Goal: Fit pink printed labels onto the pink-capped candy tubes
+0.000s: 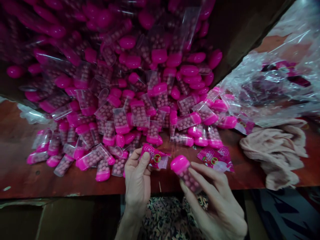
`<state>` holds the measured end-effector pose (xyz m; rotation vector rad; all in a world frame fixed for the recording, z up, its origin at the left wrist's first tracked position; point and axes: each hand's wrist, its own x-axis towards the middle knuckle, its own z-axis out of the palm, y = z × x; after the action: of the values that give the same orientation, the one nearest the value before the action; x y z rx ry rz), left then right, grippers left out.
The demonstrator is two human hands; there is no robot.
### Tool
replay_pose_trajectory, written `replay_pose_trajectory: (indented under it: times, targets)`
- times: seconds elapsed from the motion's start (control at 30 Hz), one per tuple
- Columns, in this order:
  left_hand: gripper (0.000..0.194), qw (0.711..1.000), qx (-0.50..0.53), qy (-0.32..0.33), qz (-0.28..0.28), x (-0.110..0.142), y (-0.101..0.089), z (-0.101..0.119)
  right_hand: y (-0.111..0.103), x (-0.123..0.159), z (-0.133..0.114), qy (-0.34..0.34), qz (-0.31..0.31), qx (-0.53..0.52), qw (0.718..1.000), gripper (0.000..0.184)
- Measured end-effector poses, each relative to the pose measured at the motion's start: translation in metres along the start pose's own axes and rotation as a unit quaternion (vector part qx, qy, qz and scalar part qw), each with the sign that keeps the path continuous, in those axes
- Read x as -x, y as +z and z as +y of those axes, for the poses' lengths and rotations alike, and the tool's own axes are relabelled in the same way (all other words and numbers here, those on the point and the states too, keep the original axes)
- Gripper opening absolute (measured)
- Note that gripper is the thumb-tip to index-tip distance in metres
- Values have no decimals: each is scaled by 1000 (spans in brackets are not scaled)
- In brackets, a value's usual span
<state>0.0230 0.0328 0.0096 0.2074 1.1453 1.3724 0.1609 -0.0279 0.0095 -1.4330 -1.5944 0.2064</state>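
Observation:
Near the table's front edge, my left hand [138,176] pinches a printed pink label sleeve [156,158] between thumb and fingers. Just to its right, my right hand [215,196] grips a small clear container [188,175] with a bright pink cap and round pink candies inside. The container is tilted, its cap pointing up and left toward the sleeve; the two are apart. Another printed label sleeve [215,158] lies flat on the table behind my right hand. Beyond both hands spreads a heap of similar pink-capped containers [138,111].
The heap spills from a large dark box [240,30] onto the reddish-brown table [85,186]. Crumpled clear plastic [260,90] with more pink labels lies at the right. A beige cloth [275,150] is bunched up in front of it.

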Motion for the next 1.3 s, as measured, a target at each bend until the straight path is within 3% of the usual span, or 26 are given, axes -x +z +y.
replay_pose_trajectory:
  times: [0.27, 0.73, 1.3]
  targets:
    - [24, 1000, 3, -18, -6, 4, 3, -5, 5, -1, -2, 1, 55, 60, 997, 31]
    - [20, 1000, 5, 4, -8, 5, 6, -10, 5, 1, 2, -31, -22, 26, 999, 32]
    - [22, 1000, -22, -10, -13, 6, 11, -11, 6, 2, 5, -78, -61, 38, 994, 31]
